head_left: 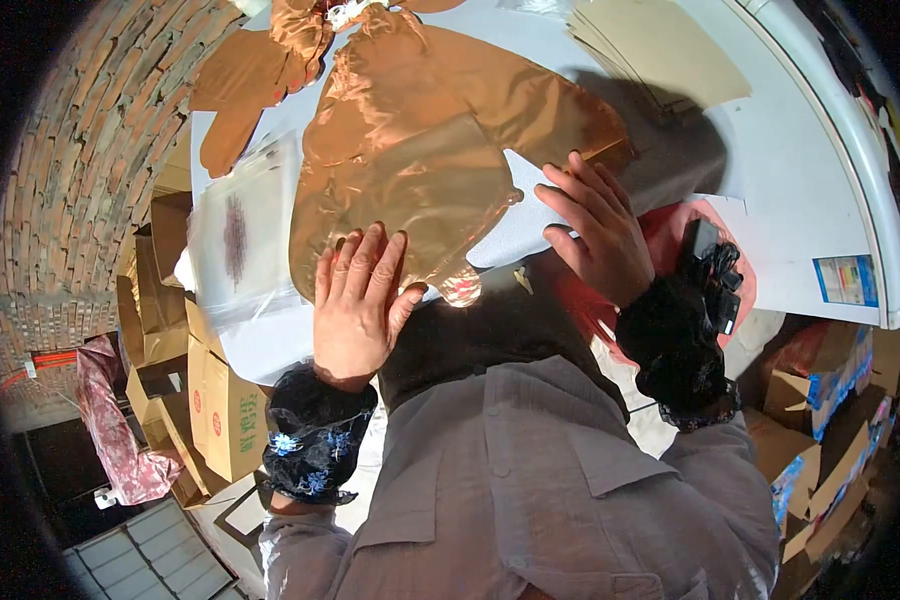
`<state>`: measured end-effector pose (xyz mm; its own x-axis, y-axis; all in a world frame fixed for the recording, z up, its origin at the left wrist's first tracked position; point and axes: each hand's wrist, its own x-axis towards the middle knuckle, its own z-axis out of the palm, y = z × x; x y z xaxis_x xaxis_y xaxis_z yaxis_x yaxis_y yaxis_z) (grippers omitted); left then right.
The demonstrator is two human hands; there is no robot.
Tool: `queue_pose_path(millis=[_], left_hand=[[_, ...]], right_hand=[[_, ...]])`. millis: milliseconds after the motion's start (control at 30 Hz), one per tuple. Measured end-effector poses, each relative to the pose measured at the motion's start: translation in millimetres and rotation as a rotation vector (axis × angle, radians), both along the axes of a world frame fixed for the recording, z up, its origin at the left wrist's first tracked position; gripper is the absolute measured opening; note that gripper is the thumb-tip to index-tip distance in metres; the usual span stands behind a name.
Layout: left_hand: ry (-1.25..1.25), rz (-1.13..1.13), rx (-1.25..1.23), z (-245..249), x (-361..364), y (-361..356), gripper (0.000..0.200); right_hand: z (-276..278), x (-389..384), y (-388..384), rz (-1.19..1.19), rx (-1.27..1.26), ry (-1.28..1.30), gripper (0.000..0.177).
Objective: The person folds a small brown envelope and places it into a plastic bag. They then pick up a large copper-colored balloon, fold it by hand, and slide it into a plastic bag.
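Observation:
A large copper-coloured foil sheet or balloon (410,110) lies flat and creased on the white table (800,170). My left hand (358,305) rests with spread fingers on its lower left edge. To the right of the foil, my right hand (600,230) hovers or rests near the table's front edge, its fingers apart and nothing between them. A small round foil tab (460,286) sticks out at the foil's lower edge. More copper foil pieces (245,90) lie at the upper left, beside a stack of clear plastic bags (240,230) with a dark reddish print.
Flat beige sheets (660,50) lie at the table's back right. A red bag (670,225) and a black device with cables (710,270) are beside my right forearm. Cardboard boxes stand at the left (220,400) and right (785,440). A brick wall (80,170) rises at the left.

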<state>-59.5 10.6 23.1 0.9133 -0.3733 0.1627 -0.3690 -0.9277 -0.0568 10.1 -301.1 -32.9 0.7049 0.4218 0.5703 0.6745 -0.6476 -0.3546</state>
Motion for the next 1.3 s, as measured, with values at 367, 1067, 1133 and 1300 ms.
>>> queue_pose_path(millis=[367, 1067, 1133, 1300], left_hand=[[0.006, -0.011, -0.012, 1.8, 2.3, -5.0, 0.059], [-0.016, -0.013, -0.043, 2.3, 1.6, -7.9, 0.071], [-0.011, -0.014, -0.068, 2.7, 1.2, -7.3, 0.070], [0.023, -0.002, -0.076, 1.7, -0.4, -7.0, 0.075]], right_hand=[[-1.2, -2.2, 0.8, -0.006, 0.037, 0.027, 0.047], [44.0, 46.7, 75.9, 0.119, 0.159, -0.005, 0.030], [37.7, 61.9, 93.2, 0.103, 0.121, -0.012, 0.029], [33.9, 76.0, 116.4, 0.013, -0.098, 0.048, 0.032]])
